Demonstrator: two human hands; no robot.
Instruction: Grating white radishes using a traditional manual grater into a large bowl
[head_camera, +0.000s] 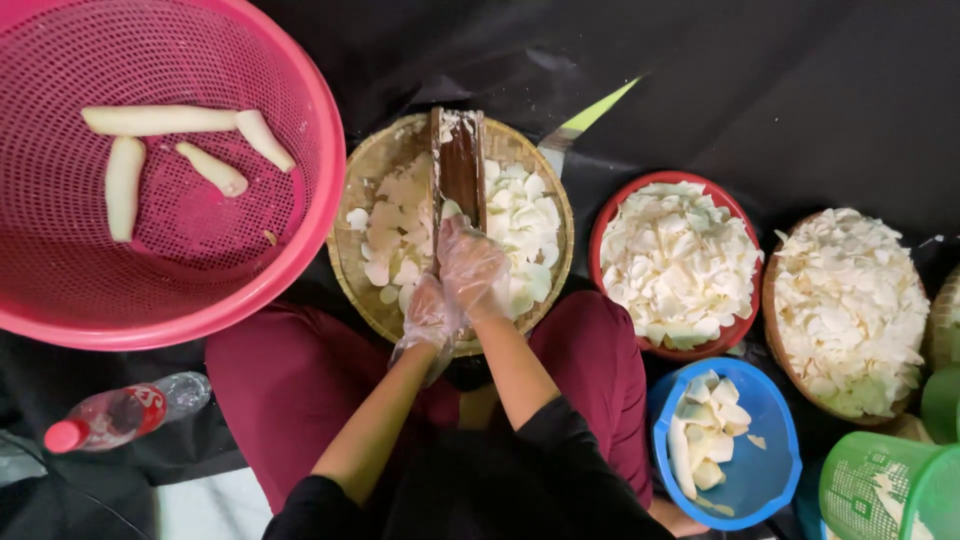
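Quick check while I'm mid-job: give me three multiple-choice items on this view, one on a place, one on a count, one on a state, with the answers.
1. Where does the wooden slicer board lie?
A. Across the woven tray
B. Inside the pink basket
C. In the blue bowl

2. How many peeled white roots lie in the pink basket?
A. Two
B. Four
C. Seven

3. What covers the person's hands?
A. Thick wool mittens
B. Clear plastic gloves
C. Nothing at all

Answers:
1. A: the board spans the woven tray, with thin white slices on both sides of it.
2. B: four peeled white roots rest on the mesh, one long and three shorter.
3. B: the left hand and the right hand both show crinkled see-through film; the right one presses on the near end of the board.
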